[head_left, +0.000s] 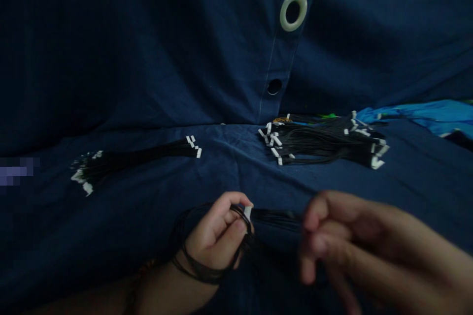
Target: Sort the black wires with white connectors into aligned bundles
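My left hand (221, 236) is closed on a bundle of thin black wires (199, 270), which loop around the hand and wrist. A white end piece (247, 213) shows between its thumb and index finger. From there more black strands stretch right to my right hand (332, 241). That hand is blurred by motion, its thumb and index finger pinched together where the strands end. Behind the hands, a bundle of black wires with white ends (136, 157) lies at the left, and a thicker pile of similar wires (318, 142) lies at the right.
Dark blue cloth (221, 167) covers the surface and rises behind it as a hanging sheet with a pale ring eyelet (293, 11) and a dark hole below. Bright blue fabric (424, 114) lies at the far right, beside the thicker pile.
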{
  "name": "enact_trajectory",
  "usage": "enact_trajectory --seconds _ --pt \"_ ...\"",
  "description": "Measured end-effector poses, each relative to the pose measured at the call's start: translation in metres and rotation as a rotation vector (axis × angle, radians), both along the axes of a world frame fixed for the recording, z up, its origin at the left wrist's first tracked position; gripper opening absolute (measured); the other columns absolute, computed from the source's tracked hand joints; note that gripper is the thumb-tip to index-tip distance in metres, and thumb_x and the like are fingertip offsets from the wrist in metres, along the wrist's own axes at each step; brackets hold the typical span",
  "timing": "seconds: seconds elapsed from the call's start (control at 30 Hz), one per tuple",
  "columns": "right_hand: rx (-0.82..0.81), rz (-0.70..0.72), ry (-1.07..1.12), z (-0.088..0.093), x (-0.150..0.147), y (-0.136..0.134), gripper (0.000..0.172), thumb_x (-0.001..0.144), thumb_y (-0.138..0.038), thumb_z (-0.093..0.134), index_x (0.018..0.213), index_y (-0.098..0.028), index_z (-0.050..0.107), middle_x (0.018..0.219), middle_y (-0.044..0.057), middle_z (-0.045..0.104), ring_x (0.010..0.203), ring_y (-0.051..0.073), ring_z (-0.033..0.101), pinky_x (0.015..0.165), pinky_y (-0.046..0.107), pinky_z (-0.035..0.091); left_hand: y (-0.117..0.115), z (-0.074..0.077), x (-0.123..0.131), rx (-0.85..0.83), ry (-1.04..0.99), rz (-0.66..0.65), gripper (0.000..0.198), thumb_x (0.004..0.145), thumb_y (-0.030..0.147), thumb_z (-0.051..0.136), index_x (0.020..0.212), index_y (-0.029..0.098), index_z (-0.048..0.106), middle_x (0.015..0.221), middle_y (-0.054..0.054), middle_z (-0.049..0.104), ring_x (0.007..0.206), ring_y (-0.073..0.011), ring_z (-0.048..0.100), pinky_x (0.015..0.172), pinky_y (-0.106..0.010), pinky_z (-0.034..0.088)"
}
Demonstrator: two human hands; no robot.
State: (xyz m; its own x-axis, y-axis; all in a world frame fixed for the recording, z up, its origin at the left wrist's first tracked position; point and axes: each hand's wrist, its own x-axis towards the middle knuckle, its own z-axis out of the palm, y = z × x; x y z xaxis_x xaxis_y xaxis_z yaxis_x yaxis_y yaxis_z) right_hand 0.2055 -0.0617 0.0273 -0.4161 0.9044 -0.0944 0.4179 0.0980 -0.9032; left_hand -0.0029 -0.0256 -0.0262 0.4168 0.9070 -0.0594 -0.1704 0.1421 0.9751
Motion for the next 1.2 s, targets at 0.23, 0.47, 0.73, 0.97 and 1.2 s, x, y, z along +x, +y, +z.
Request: enact_trajectory --seconds 0.23,0.47,0.73,0.97,1.2 --pt "0.421 -0.026 -0.268 -0.009 -0.035 -0.001 0.014 0.085 -0.021 0.045 0.074 -0.022 0.052 0.058 -0.006 0.058 0.048 0.006 0.055 0.045 0.015 0.038 -0.009 0.002 -0.004 -0.001 -0.038 -0.029 0.031 0.077 0.042 0.055 0.099 0.023 0.046 0.070 0.004 0.054 0.040 -0.0013 0.038 0.037 -0.012 0.031" --pt "0.494 -0.052 -0.279 -0.010 -0.037 -0.003 0.015 0.084 -0.017 0.046 0.071 -0.022 0.054 0.060 -0.007 0.060 0.051 0.005 0.058 0.047 0.013 0.040 -0.011 0.005 -0.007 0.177 -0.006 -0.100 0.021 0.085 0.034 0.047 0.104 0.025 0.046 0.072 0.003 0.049 0.053 -0.0060 0.040 0.045 -0.015 0.033" --pt "0.542 -0.083 -0.296 -0.012 -0.035 -0.003 0.016 0.082 -0.015 0.045 0.072 -0.021 0.055 0.060 -0.005 0.062 0.049 0.007 0.059 0.044 0.015 0.041 -0.013 0.009 -0.007 0.206 0.057 -0.111 0.023 0.084 0.038 0.047 0.103 0.025 0.044 0.074 0.002 0.049 0.053 -0.0073 0.041 0.045 -0.017 0.035" --pt "0.636 -0.071 -0.397 -0.014 -0.038 -0.002 0.023 0.085 -0.019 0.038 0.071 -0.022 0.056 0.058 -0.003 0.062 0.047 0.011 0.059 0.043 0.019 0.043 -0.014 0.009 -0.008 0.313 0.146 -0.086 0.019 0.087 0.031 0.042 0.105 0.025 0.044 0.069 0.003 0.046 0.054 -0.0083 0.041 0.047 -0.018 0.034" --pt "0.656 -0.087 -0.434 -0.015 -0.036 -0.003 0.026 0.086 -0.020 0.035 0.073 -0.023 0.056 0.058 -0.004 0.063 0.047 0.012 0.060 0.042 0.021 0.044 -0.016 0.010 -0.008 0.378 0.204 -0.037 0.019 0.087 0.026 0.041 0.105 0.025 0.045 0.069 0.003 0.048 0.054 -0.0089 0.042 0.048 -0.018 0.035"
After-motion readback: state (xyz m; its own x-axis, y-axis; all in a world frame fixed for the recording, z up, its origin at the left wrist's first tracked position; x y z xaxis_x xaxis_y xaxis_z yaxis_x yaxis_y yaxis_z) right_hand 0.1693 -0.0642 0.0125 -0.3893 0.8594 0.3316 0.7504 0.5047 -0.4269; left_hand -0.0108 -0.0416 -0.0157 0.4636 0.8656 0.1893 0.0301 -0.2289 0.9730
